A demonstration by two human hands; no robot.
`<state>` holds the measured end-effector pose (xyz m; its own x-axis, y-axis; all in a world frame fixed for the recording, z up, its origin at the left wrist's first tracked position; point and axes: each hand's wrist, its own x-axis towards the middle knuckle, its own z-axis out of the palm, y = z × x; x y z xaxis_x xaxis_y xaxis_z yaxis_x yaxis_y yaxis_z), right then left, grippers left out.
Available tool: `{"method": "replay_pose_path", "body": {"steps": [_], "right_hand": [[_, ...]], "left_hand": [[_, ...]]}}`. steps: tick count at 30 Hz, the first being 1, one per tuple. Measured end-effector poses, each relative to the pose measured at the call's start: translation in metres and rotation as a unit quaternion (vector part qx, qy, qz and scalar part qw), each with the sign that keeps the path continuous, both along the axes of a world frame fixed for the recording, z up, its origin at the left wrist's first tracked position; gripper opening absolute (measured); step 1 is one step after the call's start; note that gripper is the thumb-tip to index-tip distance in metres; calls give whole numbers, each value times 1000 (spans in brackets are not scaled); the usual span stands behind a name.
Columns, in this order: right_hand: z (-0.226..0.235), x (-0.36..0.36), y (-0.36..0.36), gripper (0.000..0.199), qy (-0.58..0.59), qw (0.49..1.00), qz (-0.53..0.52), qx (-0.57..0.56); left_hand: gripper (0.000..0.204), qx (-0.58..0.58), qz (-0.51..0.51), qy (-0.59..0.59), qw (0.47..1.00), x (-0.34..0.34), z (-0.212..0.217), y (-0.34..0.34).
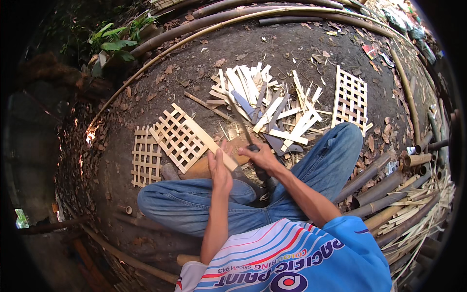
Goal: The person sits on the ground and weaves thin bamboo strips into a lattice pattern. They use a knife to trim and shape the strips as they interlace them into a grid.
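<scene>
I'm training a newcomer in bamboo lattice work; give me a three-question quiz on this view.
1. True or false: the left hand holds a bamboo lattice panel.
2. What does the right hand grip? A) a knife B) a hammer C) a saw
3. Where does the pile of cut slats lie: ahead of the knees or behind the person?

Key: 1 true; 2 A; 3 ahead of the knees.

L hand [220, 171] & R hand [262, 156] both fisted shut, close together, forearms reaching fwd over crossed legs.
</scene>
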<state>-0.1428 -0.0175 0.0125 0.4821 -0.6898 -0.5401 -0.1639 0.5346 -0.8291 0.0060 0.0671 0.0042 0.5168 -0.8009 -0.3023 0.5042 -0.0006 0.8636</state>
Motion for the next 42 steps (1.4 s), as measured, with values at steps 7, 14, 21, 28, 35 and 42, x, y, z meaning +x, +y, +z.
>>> {"method": "replay_pose_path", "body": {"steps": [7, 14, 21, 28, 35, 42], "right_hand": [[-17, 9, -7, 24, -45, 999, -6, -16], [-63, 12, -15, 38, 194, 958, -53, -204], [-71, 20, 32, 45, 184, 966, 57, -173], [-50, 45, 46, 48, 81, 957, 101, -258], [-52, 36, 40, 45, 126, 951, 125, -252], [-72, 24, 27, 46, 150, 953, 131, -228]], "left_hand": [[45, 4, 63, 87, 994, 25, 36, -35], [41, 78, 58, -100, 990, 60, 37, -45], [42, 126, 176, -103, 971, 40, -35, -54], [39, 221, 86, -264, 935, 55, -52, -47], [39, 133, 115, -156, 972, 52, -39, -53], [42, 137, 140, -140, 971, 55, -35, -54]]}}
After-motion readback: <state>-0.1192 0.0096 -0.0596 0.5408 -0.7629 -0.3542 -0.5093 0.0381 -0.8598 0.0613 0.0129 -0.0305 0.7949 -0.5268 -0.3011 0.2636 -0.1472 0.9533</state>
